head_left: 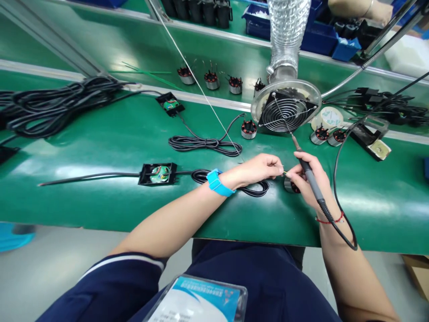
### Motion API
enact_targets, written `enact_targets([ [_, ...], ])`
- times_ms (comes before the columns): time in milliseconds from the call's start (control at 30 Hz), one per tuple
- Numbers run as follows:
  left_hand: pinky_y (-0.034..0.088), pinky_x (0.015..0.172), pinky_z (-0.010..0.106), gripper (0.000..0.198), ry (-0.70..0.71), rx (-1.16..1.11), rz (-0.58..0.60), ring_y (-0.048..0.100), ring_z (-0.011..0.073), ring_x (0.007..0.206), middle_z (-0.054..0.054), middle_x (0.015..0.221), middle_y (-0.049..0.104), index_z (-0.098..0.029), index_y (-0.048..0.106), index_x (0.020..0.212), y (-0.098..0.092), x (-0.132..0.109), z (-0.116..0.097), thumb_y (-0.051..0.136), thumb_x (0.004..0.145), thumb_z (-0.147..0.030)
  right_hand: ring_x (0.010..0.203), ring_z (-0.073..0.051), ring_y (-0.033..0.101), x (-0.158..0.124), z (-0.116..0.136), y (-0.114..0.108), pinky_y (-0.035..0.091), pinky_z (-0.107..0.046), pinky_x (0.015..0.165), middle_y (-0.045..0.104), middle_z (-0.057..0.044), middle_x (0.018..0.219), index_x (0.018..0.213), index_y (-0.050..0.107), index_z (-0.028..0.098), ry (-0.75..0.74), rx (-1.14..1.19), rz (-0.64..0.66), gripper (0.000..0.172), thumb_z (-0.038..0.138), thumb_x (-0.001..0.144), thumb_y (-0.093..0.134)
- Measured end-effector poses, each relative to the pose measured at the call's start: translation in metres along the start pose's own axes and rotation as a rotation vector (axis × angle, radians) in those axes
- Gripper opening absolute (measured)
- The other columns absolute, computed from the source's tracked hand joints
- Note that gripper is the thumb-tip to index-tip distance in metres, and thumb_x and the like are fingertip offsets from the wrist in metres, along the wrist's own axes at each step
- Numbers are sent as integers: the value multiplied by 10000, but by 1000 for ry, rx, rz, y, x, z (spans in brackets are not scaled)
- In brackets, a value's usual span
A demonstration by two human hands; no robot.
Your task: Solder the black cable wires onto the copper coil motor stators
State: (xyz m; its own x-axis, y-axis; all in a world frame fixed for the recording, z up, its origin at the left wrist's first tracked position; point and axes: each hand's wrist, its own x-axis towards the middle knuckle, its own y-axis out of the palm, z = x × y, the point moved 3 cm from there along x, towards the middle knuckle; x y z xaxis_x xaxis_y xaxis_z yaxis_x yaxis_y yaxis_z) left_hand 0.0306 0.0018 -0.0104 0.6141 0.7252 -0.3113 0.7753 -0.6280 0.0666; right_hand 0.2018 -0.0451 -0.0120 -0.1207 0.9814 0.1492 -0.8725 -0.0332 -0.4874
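Observation:
My left hand (pixel 263 169), with a blue strap (pixel 217 182) at its wrist, is closed in a pinch on a thin wire. Close beside it on the right, my right hand (pixel 310 179) has a soldering iron (pixel 310 176) between its fingers, the tip pointing up and away. Its thumb and fingertip also pinch near a small yellow-green wire (pixel 285 172). A round motor part (pixel 290 185) sits partly hidden under the right hand. The coiled black cable (pixel 256 190) passes under my left wrist and runs left to an open black box (pixel 157 174) with a green circuit board.
A round fume fan (pixel 286 109) hangs from a silver duct (pixel 290 36) just beyond my hands. More motor parts (pixel 248 129), cable bundles (pixel 63 105) and a soldering stand (pixel 372 138) lie around. Another person's hand (pixel 378 11) is at the upper right.

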Motion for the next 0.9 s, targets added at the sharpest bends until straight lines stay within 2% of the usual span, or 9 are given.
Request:
enact_targets([
  [100,285,599,239,108,-25,4,7,377,67,571,-60,612,494,-132,596,726,-1,-2,-2,617,799,-208,596,-119,624,-2,-5,4,538,-258,600,673,50,790,1314,497,282,48,22,-12,477,310,872,675],
  [267,297,613,241,106,-30,13,-5,395,73,585,-58,619,502,-139,587,731,-2,-2,-3,617,801,-213,781,-139,673,-8,-8,5,564,-272,701,677,-1,957,1337,456,278,-10,56,-21,512,264,862,647],
  [400,288,607,240,116,-36,28,5,388,69,584,-61,621,496,-135,596,740,-1,-2,-2,617,811,-224,645,-116,623,-9,-6,9,546,-259,642,656,46,830,1319,456,286,24,66,-90,480,265,877,643],
  [500,267,587,240,110,-52,24,5,366,65,565,-68,605,478,-135,591,738,-1,-1,-3,610,812,-215,629,-124,627,-7,-4,12,554,-279,651,665,49,795,1302,479,277,28,49,-126,460,288,874,649],
  [600,255,574,242,95,-59,13,-37,364,63,550,-70,592,478,-141,582,718,-2,-1,-4,604,792,-195,841,-175,686,-8,-2,10,574,-352,790,700,-17,962,1314,478,265,-59,-44,-185,483,310,868,654],
  [667,248,566,242,96,-66,8,-57,343,62,534,-75,578,467,-145,578,714,-3,-1,-5,601,788,-201,1038,-225,671,-9,-1,9,550,-418,906,693,-66,1122,1337,468,262,-118,-140,-177,535,315,848,677],
  [700,249,566,241,98,-66,7,-59,337,61,530,-76,575,463,-146,576,711,-3,-2,-5,601,784,-205,1063,-237,665,-9,-1,10,538,-438,929,695,-69,1136,1334,473,264,-125,-179,-155,528,305,846,672],
  [800,280,585,235,105,-39,20,-37,372,67,556,-68,589,479,-147,573,691,-1,-3,-5,610,762,-214,878,-204,694,-11,0,14,552,-415,872,720,-14,952,1266,515,270,-80,-195,-142,397,246,878,596],
  [900,314,605,235,115,-6,76,37,405,80,594,-58,602,496,-143,577,677,1,-3,-5,623,749,-219,800,-176,696,-11,2,21,567,-367,819,711,2,890,1219,529,260,-54,-121,-243,327,237,895,566],
])
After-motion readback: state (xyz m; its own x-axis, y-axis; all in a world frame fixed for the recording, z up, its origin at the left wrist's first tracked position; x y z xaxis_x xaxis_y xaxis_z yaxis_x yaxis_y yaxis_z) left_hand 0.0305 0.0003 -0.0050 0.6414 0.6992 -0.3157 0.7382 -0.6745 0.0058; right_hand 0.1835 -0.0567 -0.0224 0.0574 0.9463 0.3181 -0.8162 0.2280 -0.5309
